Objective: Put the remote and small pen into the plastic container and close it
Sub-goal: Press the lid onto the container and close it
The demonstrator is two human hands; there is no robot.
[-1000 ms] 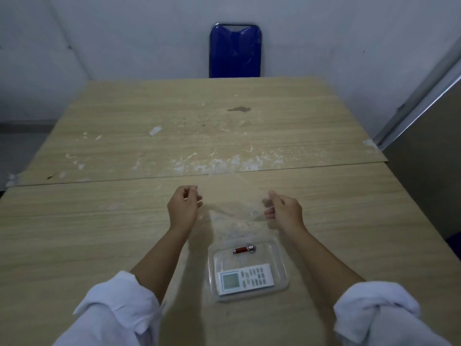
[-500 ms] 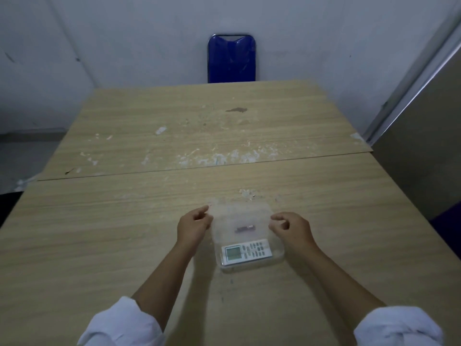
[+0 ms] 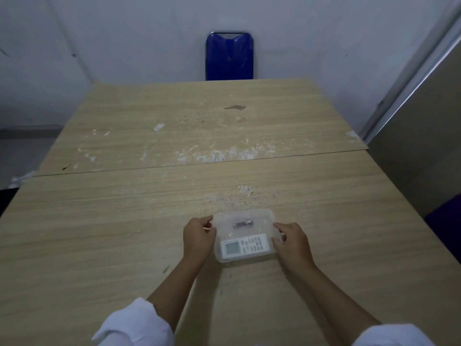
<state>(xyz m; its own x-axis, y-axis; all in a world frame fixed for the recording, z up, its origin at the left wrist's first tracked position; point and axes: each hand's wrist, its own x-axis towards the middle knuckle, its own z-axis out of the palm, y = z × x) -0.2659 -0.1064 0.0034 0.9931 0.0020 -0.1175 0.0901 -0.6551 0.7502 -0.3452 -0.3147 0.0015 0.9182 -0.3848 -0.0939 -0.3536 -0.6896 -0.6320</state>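
Observation:
A clear plastic container (image 3: 262,216) sits on the wooden table, its see-through lid lying on top. Inside, blurred through the lid, lie a white remote (image 3: 245,246) with a small screen and a small dark red pen (image 3: 242,224) behind it. My left hand (image 3: 198,237) presses against the container's left edge, fingers curled on the lid's rim. My right hand (image 3: 290,239) grips the right edge, covering the remote's right end.
The wooden table (image 3: 124,233) is made of two joined boards with a seam across the middle and white scuffs. A blue chair (image 3: 229,56) stands at the far end. A grey panel (image 3: 419,151) borders the right side.
Both hands carried the clear lid from above the table down toward me and laid it over the container. The remote and pen stayed inside. The camera tilted up.

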